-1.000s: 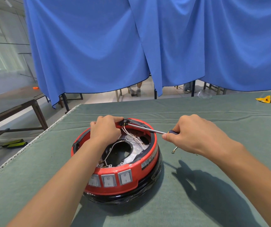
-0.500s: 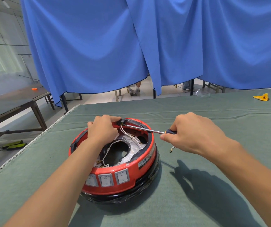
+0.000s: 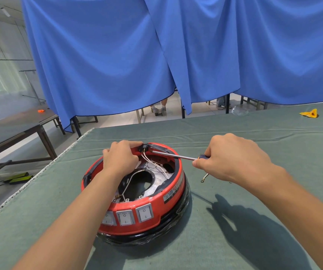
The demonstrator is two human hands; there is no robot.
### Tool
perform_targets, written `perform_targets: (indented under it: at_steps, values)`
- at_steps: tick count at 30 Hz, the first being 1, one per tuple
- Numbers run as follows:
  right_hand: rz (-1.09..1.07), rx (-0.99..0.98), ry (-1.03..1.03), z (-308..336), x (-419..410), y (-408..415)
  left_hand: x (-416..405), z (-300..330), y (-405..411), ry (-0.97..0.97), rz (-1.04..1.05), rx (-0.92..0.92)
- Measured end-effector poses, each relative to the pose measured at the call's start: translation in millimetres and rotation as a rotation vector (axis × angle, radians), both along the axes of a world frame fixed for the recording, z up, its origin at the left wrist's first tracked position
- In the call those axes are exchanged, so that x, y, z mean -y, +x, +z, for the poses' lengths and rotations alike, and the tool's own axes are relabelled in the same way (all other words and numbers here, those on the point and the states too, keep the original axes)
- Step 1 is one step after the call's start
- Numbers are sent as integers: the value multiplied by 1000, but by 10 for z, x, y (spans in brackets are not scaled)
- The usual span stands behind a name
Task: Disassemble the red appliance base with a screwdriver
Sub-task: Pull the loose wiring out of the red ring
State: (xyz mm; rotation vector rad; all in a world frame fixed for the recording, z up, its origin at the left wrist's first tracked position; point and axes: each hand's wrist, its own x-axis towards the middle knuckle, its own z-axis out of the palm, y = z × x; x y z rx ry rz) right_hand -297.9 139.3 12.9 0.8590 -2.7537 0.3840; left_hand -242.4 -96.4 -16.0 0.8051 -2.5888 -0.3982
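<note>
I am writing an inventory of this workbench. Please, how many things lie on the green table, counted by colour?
Red: 1, the appliance base
Silver and blue: 1, the screwdriver, held by the right hand
Yellow: 1, a small object at the far edge
Total: 3

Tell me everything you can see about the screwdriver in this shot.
The screwdriver has a slim, shiny metal shaft and a dark blue handle with a touch of yellow, mostly hidden in the right hand that grips it. It lies nearly level above the red appliance base, its tip at a small black part on the far rim, beside the left hand resting there. Whether the tip sits in a screw cannot be told.
</note>
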Motion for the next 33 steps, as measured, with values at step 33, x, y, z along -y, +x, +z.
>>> perform_targets:
  at_steps: [33]
  values:
    - [73,-103,-15,-80,129,4,-5,38,-36,52,24,6]
